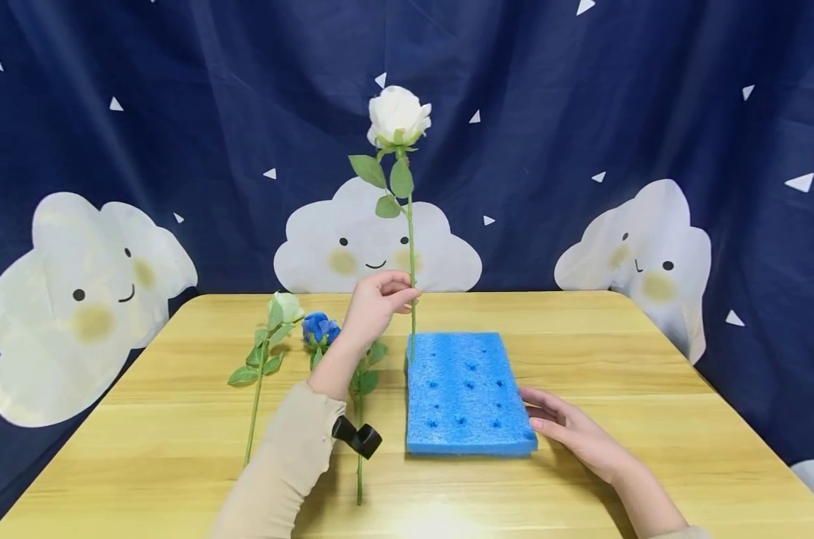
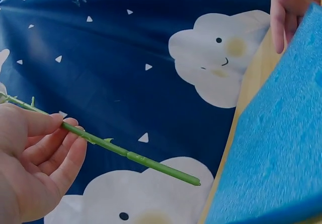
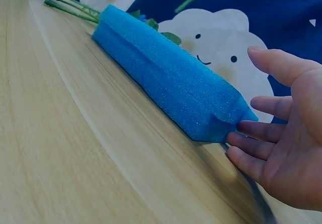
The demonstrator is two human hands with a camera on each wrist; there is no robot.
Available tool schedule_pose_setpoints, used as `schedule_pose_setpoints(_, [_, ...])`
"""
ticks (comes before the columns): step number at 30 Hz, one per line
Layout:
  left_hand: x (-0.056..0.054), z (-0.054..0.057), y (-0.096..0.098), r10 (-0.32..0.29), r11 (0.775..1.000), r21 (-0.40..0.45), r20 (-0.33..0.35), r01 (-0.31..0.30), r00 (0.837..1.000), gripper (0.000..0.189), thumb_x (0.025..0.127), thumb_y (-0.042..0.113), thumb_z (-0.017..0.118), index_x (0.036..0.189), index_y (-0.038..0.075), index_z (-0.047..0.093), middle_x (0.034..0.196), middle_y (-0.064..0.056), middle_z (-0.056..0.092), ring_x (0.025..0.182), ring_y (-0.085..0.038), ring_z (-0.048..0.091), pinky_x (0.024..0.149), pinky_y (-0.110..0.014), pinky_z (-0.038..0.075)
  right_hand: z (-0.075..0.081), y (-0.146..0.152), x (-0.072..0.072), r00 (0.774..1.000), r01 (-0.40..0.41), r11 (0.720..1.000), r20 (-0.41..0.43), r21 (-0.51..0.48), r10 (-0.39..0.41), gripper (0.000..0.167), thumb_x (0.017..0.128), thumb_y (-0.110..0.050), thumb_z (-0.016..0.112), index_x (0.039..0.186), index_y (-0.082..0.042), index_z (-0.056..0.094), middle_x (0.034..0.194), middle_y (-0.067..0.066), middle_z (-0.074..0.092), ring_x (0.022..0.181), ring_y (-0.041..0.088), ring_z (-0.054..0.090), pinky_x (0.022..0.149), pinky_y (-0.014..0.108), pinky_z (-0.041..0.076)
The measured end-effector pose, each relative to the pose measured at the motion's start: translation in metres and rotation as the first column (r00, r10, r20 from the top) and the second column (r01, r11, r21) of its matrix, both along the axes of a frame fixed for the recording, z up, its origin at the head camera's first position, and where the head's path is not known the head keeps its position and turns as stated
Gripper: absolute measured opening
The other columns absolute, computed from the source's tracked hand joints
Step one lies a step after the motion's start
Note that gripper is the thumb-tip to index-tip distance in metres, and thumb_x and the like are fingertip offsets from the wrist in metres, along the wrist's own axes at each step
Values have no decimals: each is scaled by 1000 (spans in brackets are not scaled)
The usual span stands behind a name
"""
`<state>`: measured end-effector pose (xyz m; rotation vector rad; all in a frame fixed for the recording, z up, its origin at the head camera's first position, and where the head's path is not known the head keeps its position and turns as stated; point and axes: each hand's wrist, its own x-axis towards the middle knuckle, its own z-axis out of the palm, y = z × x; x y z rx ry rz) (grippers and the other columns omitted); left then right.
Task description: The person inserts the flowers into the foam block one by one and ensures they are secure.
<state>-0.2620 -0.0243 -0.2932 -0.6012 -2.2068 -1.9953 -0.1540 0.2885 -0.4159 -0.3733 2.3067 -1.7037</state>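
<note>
A white rose [image 1: 398,116] stands upright in the air, its green stem pinched between the thumb and fingers of my left hand [image 1: 377,303]. In the left wrist view the bare lower end of the stem [image 2: 161,167] sticks out past the fingers, apart from the foam. A blue foam block [image 1: 470,404] with several small holes in its top lies flat on the table, just below the stem. At the block's right edge is my right hand [image 1: 575,430], fingers spread and loosely bent; whether the fingertips touch the foam, I cannot tell.
Left of the block a white rose with leaves [image 1: 285,308] and a blue rose [image 1: 321,329] lie on the wooden table [image 1: 615,359]. My left forearm partly covers the blue one. Behind the table hangs a dark blue curtain [image 1: 265,97] with cloud faces.
</note>
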Motion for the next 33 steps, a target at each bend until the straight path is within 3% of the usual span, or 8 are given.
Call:
schedule_pose_setpoints(7, [-8,0,27,-12,1000,22,22,11,1000,14,85,2,65,97,-5,63,89,-16,66,78,-24,64,70,-34,56,1,-2,0,1000,-21,1000,-2,-23,21,51,96,-15,49,141,3,30,143,23,32,118,6,46,94,13,35])
schedule_pose_setpoints(14, [-10,1,53,-50,998,25,-26,51,998,15,84,-2,65,97,-10,62,88,-20,66,75,-22,63,67,-29,56,1,-1,0,999,-31,999,-13,-29,31,53,97,-14,48,141,6,27,143,26,29,116,3,46,93,13,35])
schedule_pose_setpoints(22, [-19,-10,73,-97,995,26,-44,98,994,18,85,0,65,100,-10,62,91,-21,66,80,-27,64,68,-27,55,0,-1,-1,1000,-24,999,19,-27,24,53,96,-15,48,142,4,27,144,24,29,117,2,46,94,12,35])
schedule_pose_setpoints(33, [-30,-30,97,-72,997,14,-14,72,997,15,84,0,65,97,-8,65,92,-19,67,82,-27,66,69,-26,55,-1,1,-1,999,-49,999,3,-24,49,51,98,-15,46,142,3,27,144,25,28,116,0,46,93,13,36])
